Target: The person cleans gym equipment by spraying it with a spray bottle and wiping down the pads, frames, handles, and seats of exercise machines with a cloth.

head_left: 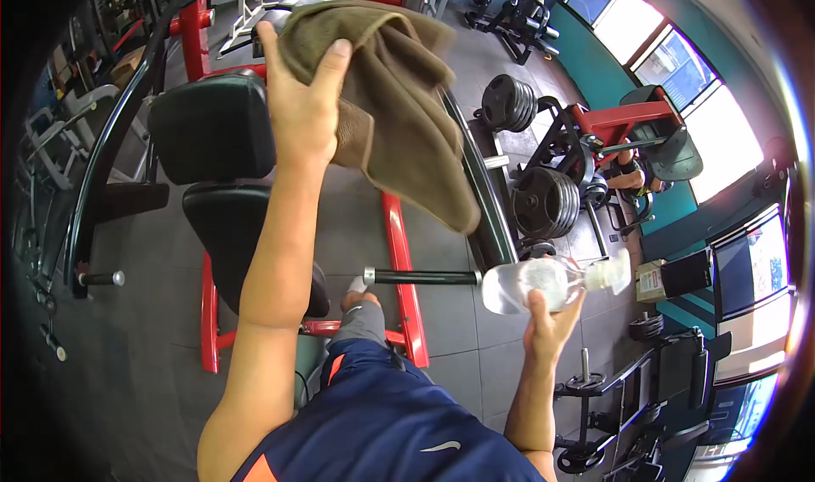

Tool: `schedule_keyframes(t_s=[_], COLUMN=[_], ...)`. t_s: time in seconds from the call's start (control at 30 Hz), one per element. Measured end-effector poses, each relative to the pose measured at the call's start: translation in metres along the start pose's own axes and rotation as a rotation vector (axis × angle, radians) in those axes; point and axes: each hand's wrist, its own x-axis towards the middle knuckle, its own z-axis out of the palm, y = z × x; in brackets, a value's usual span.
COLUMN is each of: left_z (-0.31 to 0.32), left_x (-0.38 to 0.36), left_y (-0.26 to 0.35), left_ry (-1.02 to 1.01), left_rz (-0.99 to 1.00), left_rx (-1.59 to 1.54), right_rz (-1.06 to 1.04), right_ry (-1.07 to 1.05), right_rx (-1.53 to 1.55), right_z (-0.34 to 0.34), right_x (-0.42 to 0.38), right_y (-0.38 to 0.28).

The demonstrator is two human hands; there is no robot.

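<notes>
My left hand (307,112) is raised above the bench with an olive-brown towel (407,117) in its grip. Thumb and one finger show against the cloth; the other fingers are hidden behind it. The towel hangs in loose folds off to the right. Lower right, my right hand (552,325) is wrapped round a clear plastic bottle (535,284), which lies sideways in the grasp. Its pale top (609,275) points right and is blurred, so its kind is hard to make out. Towel and bottle are apart.
A black padded bench (212,129) on a red frame (406,287) stands ahead. A short black bar (424,276) sticks out near my leg. Weight plates (543,202) sit on a rack at right, where another person (630,176) is partly visible.
</notes>
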Motion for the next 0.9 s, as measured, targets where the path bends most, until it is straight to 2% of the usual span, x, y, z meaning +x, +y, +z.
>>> schedule_keyframes(t_s=[0.03, 0.1, 0.17, 0.2, 0.23, 0.27, 0.3, 0.33, 0.37, 0.4, 0.47, 0.5, 0.53, 0.63, 0.67, 0.7, 0.77, 0.8, 0.9], left_z=[-0.005, -0.001, -0.001, 0.02, 0.018, 0.018, 0.02, 0.024, 0.029, 0.034, 0.03, 0.024, 0.018, -0.016, -0.026, 0.004, 0.019, 0.002, 0.0], left_x=[0.007, -0.009, -0.04, -0.059, -0.08, -0.091, -0.096, -0.096, -0.088, -0.079, -0.006, 0.046, 0.099, 0.183, 0.207, 0.192, 0.2, 0.227, 0.183], left_y=[-0.012, -0.048, -0.126, -0.147, -0.183, -0.203, -0.213, -0.227, -0.244, -0.264, -0.346, -0.341, -0.337, -0.48, -0.475, -0.483, -0.451, -0.417, -0.408], left_ry=[-0.059, 0.085, 0.175, 0.293, -0.102, -0.27, -0.363, -0.384, -0.358, -0.254, -0.258, -0.314, -0.287, -0.06, -0.364, -0.006, -0.105, -0.546, -0.226], left_rz=[-0.099, -0.508, -0.928, -0.94, -0.776, -0.499, -0.095, 0.104, 0.195, 0.126, 0.163, -0.221, -0.599, -0.522, -0.142, 0.156, -0.006, -0.458, -0.681], left_rx=[-0.178, -0.417, -0.653, -0.586, -0.055, 0.266, 0.559, 0.719, 0.803, 0.835, 0.726, 0.523, 0.359, -0.24, 0.468, 0.619, 0.462, 0.135, -0.03], right_rz=[-0.024, -0.051, -0.053, -0.061, -0.033, -0.005, -0.008, -0.031, -0.045, -0.048, -0.035, -0.037, -0.038, 0.076, 0.107, 0.127, 0.172, 0.165, 0.146], right_ry=[0.046, 0.138, 0.215, 0.243, 0.274, 0.303, 0.29, 0.301, 0.314, 0.337, 0.376, 0.401, 0.427, 0.437, 0.442, 0.46, 0.481, 0.473, 0.464], right_rx=[-0.016, -0.043, -0.085, -0.083, -0.062, -0.043, -0.033, -0.064, -0.098, -0.138, -0.2, -0.186, -0.173, -0.143, -0.159, -0.181, -0.243, -0.263, -0.299], right_z=[-0.008, -0.013, -0.015, -0.015, -0.012, -0.008, -0.001, 0.009, 0.02, 0.026, 0.025, 0.032, 0.036, 0.035, 0.032, 0.032, 0.033, 0.033, 0.038], right_x=[0.007, 0.02, 0.035, 0.044, 0.053, 0.062, 0.072, 0.083, 0.093, 0.097, 0.11, 0.118, 0.121, 0.116, 0.113, 0.113, 0.115, 0.114, 0.117], right_y=[0.005, 0.009, 0.016, 0.023, 0.029, 0.034, 0.04, 0.045, 0.051, 0.058, 0.076, 0.081, 0.086, 0.089, 0.091, 0.093, 0.092, 0.092, 0.092])
